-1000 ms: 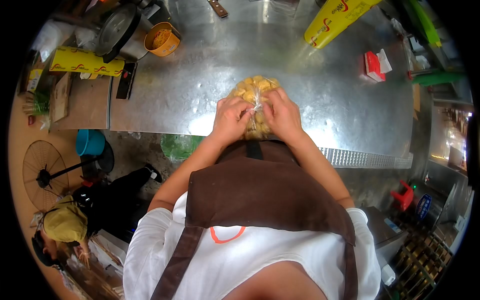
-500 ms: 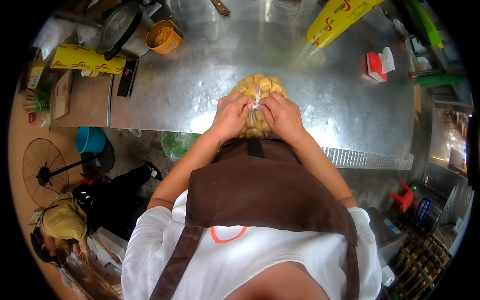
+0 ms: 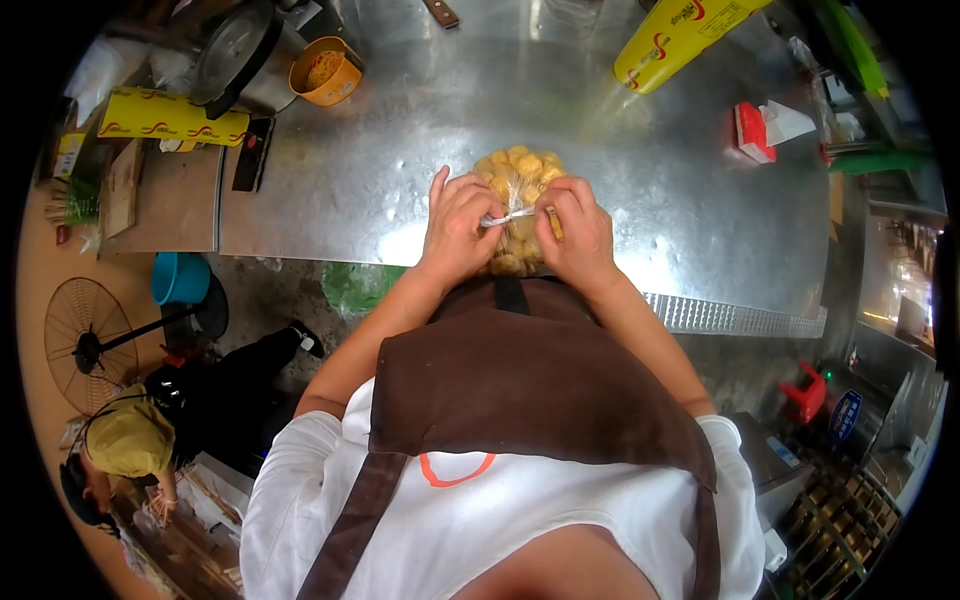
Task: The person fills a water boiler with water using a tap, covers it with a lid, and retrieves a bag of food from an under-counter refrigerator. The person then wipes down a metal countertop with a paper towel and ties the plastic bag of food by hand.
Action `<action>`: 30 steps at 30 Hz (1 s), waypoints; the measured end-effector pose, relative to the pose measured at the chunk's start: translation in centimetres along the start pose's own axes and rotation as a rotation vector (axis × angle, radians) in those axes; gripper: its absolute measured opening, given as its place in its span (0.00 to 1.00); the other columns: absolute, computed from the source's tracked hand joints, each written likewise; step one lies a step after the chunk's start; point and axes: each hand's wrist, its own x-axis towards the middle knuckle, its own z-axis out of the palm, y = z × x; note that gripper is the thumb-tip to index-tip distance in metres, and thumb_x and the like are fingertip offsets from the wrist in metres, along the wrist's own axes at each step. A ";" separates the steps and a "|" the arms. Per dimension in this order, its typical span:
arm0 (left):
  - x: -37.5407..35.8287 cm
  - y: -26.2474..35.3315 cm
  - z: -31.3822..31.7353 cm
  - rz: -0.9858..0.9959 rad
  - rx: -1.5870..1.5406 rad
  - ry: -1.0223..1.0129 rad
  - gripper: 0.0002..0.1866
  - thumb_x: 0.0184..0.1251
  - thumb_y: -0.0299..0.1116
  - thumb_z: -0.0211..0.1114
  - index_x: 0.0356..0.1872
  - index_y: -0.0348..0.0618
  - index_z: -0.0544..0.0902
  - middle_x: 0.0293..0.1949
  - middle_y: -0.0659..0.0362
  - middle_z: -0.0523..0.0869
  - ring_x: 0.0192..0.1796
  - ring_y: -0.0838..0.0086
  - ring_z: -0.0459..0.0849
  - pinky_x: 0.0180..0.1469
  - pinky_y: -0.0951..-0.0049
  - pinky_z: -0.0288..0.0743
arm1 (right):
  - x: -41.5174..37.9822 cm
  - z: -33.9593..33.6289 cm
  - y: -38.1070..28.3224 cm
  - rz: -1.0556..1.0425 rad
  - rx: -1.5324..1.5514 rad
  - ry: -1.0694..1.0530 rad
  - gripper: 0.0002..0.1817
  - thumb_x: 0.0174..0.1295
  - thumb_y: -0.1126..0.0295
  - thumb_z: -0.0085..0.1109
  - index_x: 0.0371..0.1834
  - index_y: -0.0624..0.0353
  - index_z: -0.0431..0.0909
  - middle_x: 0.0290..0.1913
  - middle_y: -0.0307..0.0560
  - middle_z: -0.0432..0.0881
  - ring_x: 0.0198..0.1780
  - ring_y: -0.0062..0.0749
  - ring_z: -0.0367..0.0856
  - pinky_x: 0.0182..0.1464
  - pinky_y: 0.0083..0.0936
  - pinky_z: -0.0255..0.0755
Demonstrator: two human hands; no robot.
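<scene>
A clear plastic bag [image 3: 521, 164] full of yellowish chunks, whose kind I cannot make out, rests at the table's front edge against the brown apron. The bag's gathered neck is twisted into a thin whitish strip stretched between my two hands. My left hand [image 3: 462, 228] pinches the left end of this strip, with one finger raised away from the others. On the other side, my right hand [image 3: 578, 228] has its fingers closed on the strip's right end. Both hands sit just above the bag.
On the steel table [image 3: 420, 140] are an orange bowl [image 3: 326, 72], a lidded pot [image 3: 245, 60], a black phone-like object [image 3: 254, 154], a yellow roll [image 3: 690, 38] and a red tissue pack [image 3: 754, 132]. A person [image 3: 130, 430] works at lower left near a fan [image 3: 88, 350].
My hands have moved slightly apart, drawing the bag's neck into a taut strip. A finger of my left hand has lifted. The bag stays in place.
</scene>
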 end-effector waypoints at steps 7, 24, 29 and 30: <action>-0.1 -0.3 0.6 0.028 -0.056 0.050 0.09 0.43 0.25 0.67 0.27 0.45 0.77 0.35 0.61 0.81 0.50 0.63 0.78 0.68 0.46 0.52 | -1.6 1.5 0.0 0.131 0.059 -0.210 0.05 0.50 0.75 0.62 0.27 0.58 0.74 0.28 0.45 0.76 0.27 0.42 0.78 0.28 0.34 0.72; 0.4 0.4 0.2 0.208 0.000 0.103 0.13 0.36 0.21 0.69 0.25 0.44 0.75 0.31 0.60 0.79 0.45 0.65 0.79 0.65 0.48 0.59 | -0.8 1.6 -0.8 0.179 -0.050 -0.308 0.04 0.51 0.73 0.60 0.28 0.59 0.75 0.32 0.49 0.77 0.31 0.49 0.79 0.33 0.40 0.74; 0.4 0.4 0.1 0.215 0.002 0.094 0.13 0.36 0.20 0.68 0.25 0.44 0.75 0.31 0.60 0.79 0.45 0.65 0.79 0.65 0.48 0.59 | 0.0 1.7 -0.7 0.239 -0.037 -0.382 0.04 0.49 0.74 0.60 0.26 0.60 0.75 0.31 0.51 0.77 0.30 0.51 0.78 0.33 0.41 0.73; 0.4 0.4 0.1 0.216 0.001 0.099 0.13 0.36 0.20 0.68 0.25 0.44 0.75 0.31 0.60 0.79 0.45 0.66 0.79 0.65 0.48 0.59 | 0.0 1.8 -0.7 0.273 -0.028 -0.391 0.04 0.48 0.74 0.60 0.25 0.60 0.75 0.30 0.52 0.78 0.30 0.51 0.78 0.33 0.42 0.73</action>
